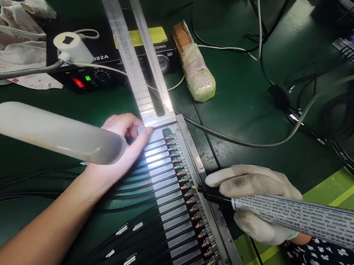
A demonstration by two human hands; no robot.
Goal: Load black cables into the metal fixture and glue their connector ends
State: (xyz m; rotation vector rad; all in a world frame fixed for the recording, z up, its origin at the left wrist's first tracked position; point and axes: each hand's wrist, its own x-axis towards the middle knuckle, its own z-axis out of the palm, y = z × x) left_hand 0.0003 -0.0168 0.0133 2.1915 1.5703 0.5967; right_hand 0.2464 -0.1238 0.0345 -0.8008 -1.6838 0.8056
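Observation:
My bare left hand (121, 135) grips the upper left corner of a metal fixture (174, 237), thumb on top and fingers curled at its edge. A row of black cables (170, 203) lies across the fixture, their ends stripped to small coloured wires at tiny connectors (193, 207). In my gloved right hand (256, 187) is a printed glue tube (305, 215) with a black nozzle (213, 194). The nozzle tip is at a connector near the middle of the row; whether it touches is unclear. A white lamp head (53, 133) partly covers my left hand and wrist.
Behind stands a black control box (107, 78) with lit switches. A slotted metal bar (129, 56) reaches from the fixture over it. A wrapped block (197, 71) lies to its right. Loose cables (335, 120) cover the right side; silver-tipped cable ends (121, 229) lie at lower left.

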